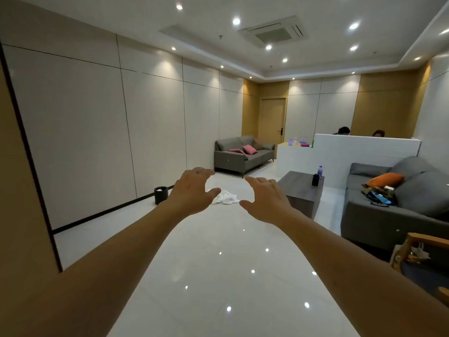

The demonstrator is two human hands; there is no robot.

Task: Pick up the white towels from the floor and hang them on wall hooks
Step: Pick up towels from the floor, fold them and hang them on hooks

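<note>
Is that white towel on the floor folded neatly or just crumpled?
Crumpled. The white towel lies in a loose, uneven heap on the glossy floor, with wrinkles and irregular edges, no flat folded layers. Neither hand touches it.

Probably an office lounge: grey sofa (243,155), coffee table (301,190), white partition (364,147).

White towel (226,198), grey sofa (243,154)

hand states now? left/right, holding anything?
Left hand: open, fingers spread, holding nothing.
Right hand: open, fingers spread, holding nothing.
White towel lies on the floor beyond both hands.
</note>
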